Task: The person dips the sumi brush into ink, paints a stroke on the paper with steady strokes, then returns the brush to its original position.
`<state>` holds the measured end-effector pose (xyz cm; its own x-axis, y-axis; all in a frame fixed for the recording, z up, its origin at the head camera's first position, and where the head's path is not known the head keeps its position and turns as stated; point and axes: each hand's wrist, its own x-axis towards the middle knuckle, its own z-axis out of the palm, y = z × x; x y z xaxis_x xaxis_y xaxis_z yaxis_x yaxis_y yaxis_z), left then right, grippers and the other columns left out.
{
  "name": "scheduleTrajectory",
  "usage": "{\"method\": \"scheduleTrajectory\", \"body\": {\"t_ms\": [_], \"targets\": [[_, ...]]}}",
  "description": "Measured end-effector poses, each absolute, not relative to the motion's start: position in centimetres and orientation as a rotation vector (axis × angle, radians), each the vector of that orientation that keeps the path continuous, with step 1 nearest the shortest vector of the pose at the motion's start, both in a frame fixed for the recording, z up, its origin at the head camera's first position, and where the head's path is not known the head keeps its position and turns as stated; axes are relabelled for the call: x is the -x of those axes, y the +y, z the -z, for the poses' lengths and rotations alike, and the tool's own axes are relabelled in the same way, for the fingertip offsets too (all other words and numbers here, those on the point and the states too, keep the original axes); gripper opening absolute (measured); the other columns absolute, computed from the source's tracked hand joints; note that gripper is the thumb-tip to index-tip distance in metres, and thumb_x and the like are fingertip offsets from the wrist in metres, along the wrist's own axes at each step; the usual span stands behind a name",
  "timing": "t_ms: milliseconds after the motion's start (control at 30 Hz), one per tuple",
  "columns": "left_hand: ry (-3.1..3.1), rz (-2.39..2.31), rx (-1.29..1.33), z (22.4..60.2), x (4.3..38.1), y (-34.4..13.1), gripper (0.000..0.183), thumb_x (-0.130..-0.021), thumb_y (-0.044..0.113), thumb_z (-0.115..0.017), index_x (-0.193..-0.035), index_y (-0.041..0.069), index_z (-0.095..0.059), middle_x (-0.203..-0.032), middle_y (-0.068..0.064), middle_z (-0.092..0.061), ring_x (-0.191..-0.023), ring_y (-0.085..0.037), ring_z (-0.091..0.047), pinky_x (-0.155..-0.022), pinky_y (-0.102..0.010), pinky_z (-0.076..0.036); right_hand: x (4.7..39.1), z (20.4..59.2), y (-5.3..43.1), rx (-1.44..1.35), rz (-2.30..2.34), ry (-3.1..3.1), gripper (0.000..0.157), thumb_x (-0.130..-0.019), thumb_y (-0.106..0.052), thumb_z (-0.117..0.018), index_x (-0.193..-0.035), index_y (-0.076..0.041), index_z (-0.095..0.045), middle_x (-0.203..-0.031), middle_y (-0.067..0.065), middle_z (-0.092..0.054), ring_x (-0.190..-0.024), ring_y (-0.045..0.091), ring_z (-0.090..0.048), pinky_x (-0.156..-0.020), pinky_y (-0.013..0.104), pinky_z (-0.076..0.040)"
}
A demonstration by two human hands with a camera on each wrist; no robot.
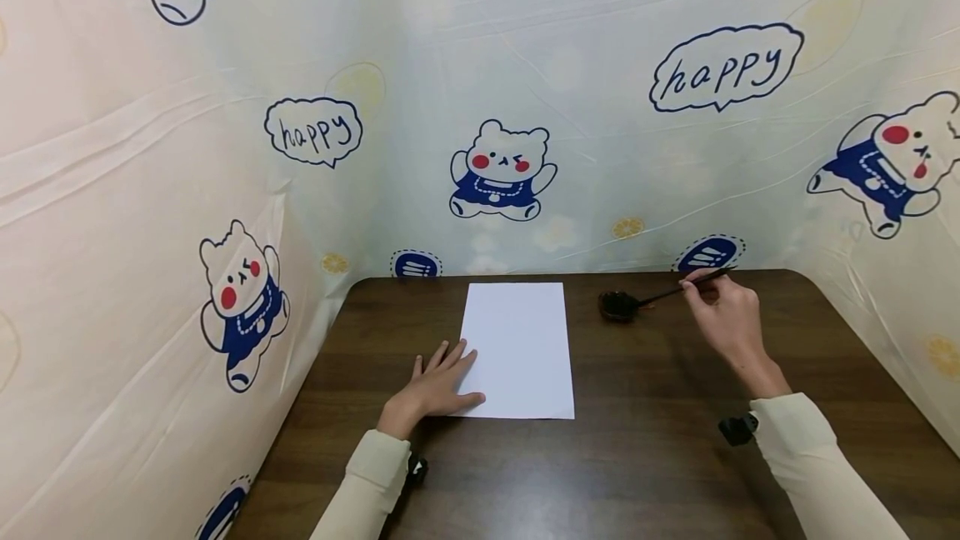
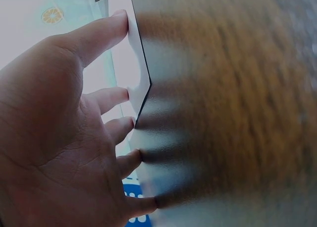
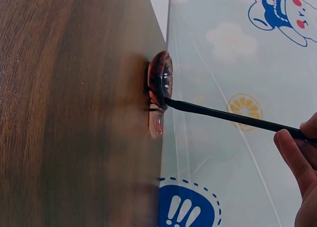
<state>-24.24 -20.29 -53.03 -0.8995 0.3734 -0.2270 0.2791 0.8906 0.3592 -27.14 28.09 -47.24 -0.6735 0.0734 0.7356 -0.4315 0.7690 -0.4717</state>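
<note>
One spread left hand (image 1: 435, 388) touches central paper (image 1: 521, 348); at frame right, our right hand (image 1: 727, 315) pinches a brush (image 3: 223, 113), apparently mid-dip, so likely needing lifting next.

Pale cartoon-printed fabric (image 1: 420, 48) is brightly lit. The brown wooden tabletop (image 1: 540, 477) shows soft sheen, blurring in the left wrist view.

left sleeve (image 1: 352, 500): cream, wide cuff (image 1: 381, 458) | left wrist camera (image 1: 417, 470): small, black | right sleeve (image 1: 836, 482): cream, matching cuff (image 1: 793, 425) | right wrist camera (image 1: 737, 430): black, chunky | left hand (image 1: 432, 388), right hand (image 1: 726, 317): bare
</note>
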Motion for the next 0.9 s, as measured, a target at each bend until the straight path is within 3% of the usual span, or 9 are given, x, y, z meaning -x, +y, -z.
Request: {"method": "scheduleTrajectory", "body": {"t_ms": [600,767,900], "targets": [[2.773,-0.46,-0.49,53.02,24.27,-20.31,0.09,-0.097,0.062,-0.066,-0.169,0.02,-0.032,-0.181,-0.007,-0.016,-0.167,-0.042,-0.007,-0.124,-0.081,-0.003,26.73,46.97,28.34,-0.271,-0.816,-2.186,0.006,-0.096,-0.006,-0.076,-0.1,0.0,-0.075,-0.086,0.019,-0.079,-0.082,-0.033,-0.04,-0.069,-0.003,-0.036],[2.771,-0.454,-0.48,53.09,24.35,-20.34,0.089,-0.098,0.062,-0.065,-0.17,0.022,-0.031,-0.181,-0.005,-0.014,-0.168,-0.041,-0.005,-0.125,-0.08,-0.001,26.63,46.95,28.41,-0.274,-0.805,-2.191,0.006,-0.096,-0.006,-0.076,-0.1,-0.001,-0.076,-0.086,0.018,-0.079,-0.078,-0.022,-0.051,-0.069,-0.002,-0.037],[2.769,-0.458,-0.477,53.13,24.33,-20.33,0.089,-0.097,0.063,-0.065,-0.17,0.023,-0.031,-0.181,-0.005,-0.014,-0.168,-0.04,-0.005,-0.125,-0.08,-0.001,26.49,46.98,28.46,-0.261,-0.798,-2.196,0.006,-0.096,-0.006,-0.075,-0.099,-0.001,-0.076,-0.086,0.018,-0.079,-0.074,-0.005,-0.063,-0.07,-0.001,-0.037]]}}
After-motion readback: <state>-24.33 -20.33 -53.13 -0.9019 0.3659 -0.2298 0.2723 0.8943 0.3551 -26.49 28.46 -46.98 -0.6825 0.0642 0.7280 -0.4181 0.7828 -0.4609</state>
